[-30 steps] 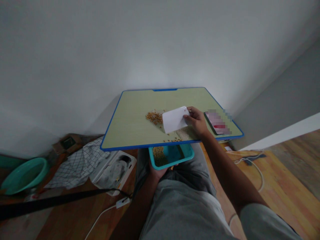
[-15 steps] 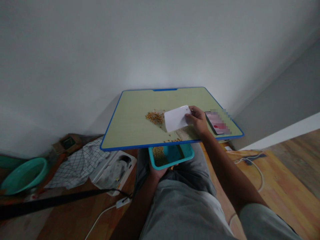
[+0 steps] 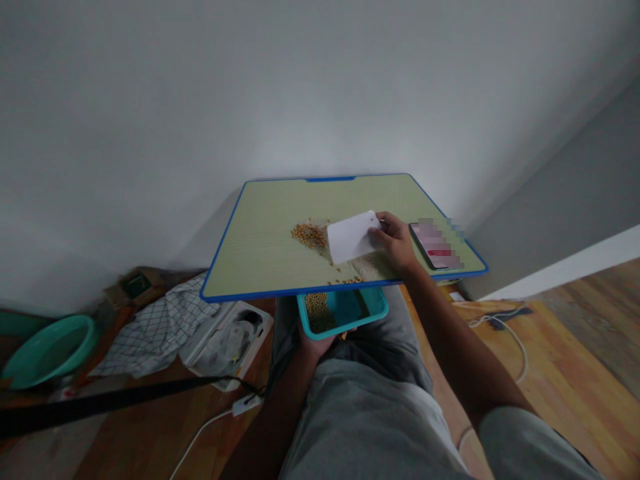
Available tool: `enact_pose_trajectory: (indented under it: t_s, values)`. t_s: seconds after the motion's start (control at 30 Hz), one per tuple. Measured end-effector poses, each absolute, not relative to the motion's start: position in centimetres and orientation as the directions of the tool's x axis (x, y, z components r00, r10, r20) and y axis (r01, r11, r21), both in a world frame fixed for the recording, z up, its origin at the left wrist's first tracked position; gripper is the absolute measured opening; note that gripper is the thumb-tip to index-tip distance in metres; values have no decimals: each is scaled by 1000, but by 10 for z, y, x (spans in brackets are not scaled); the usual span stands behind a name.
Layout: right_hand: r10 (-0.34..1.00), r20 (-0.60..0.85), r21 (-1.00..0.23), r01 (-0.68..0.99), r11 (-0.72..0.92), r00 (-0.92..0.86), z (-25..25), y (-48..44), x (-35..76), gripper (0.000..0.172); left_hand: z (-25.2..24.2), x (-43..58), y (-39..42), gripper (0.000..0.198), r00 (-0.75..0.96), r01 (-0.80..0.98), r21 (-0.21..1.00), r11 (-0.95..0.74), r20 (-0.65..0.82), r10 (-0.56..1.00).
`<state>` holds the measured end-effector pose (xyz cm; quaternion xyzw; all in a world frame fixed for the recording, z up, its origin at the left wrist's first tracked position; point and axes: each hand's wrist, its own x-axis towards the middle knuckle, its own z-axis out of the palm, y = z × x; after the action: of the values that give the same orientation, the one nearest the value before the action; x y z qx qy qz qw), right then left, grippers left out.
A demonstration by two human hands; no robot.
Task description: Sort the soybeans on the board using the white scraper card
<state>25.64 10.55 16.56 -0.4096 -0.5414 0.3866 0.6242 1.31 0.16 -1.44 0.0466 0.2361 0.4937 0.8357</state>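
My right hand [image 3: 395,239] pinches the right end of a white plastic card [image 3: 353,237], tilted over the small table [image 3: 265,207]. Just left of the card lies a pile of yellow-brown beans [image 3: 309,235]. Finer pale grains [image 3: 367,265] are spread below the card, and a few more beans lie along the table's near edge. My left hand [image 3: 316,343] supports a turquoise tray [image 3: 384,308] from below, under that edge. Beans [image 3: 318,307] fill the tray's left part; most of my left fingers are hidden beneath it.
A phone [image 3: 434,247] lies at the table's right side. On the floor at left are a green basin [image 3: 55,350], a checked cloth [image 3: 150,330], an open white box [image 3: 227,340] and a power strip [image 3: 247,404]. A white cable [image 3: 523,353] loops at right.
The card and my right hand have shifted very slightly to the left. My left hand and the tray stay where they were.
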Motion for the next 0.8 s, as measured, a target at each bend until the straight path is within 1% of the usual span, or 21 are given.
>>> enact_pose_trajectory:
  t_s: [0.1,0.27,0.47,0.57,0.67,0.8]
  values:
    - [931,355,-933,-28,358,90,167,105,256,33,-14,14,2,65,419,-805,290,517,-340,842]
    - [919,379,-922,-40,386,111,167,105,256,40,-12,14,3,59,423,-805,295,514,-322,847]
    - [929,368,-929,-49,366,-34,166,104,252,52,-11,14,0,60,407,-793,340,506,-323,855]
    - [928,363,-931,-60,359,-79,166,104,251,53,-10,14,0,60,405,-781,366,505,-318,857]
    - [934,341,-939,-69,336,-104,167,102,251,54,-9,14,1,60,401,-784,363,503,-321,858]
    - [941,325,-945,-79,318,-94,168,100,252,53,-9,13,2,56,398,-788,353,504,-333,855]
